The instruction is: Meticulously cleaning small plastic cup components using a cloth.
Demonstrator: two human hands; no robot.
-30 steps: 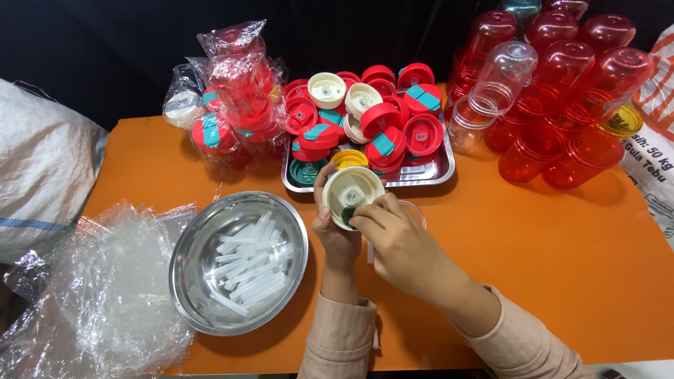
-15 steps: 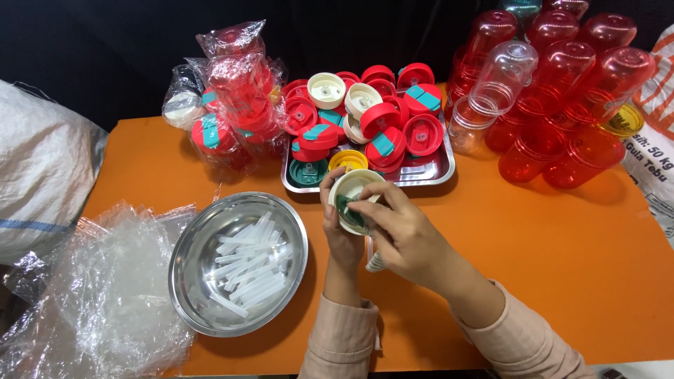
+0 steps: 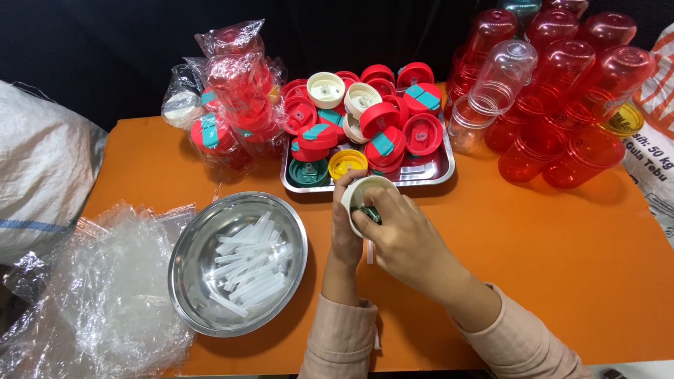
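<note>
Cream lid (image 3: 365, 191) sits mid-table, just near of the lid tray (image 3: 437, 170). Left hand (image 3: 345, 235) cups its rim; right hand (image 3: 401, 235) pinches a small green part (image 3: 370, 214) inside. Probably light, rigid, slick plastic; rim is the best hold.

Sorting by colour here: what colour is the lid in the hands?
Cream lid, with a green part inside; head view.
</note>
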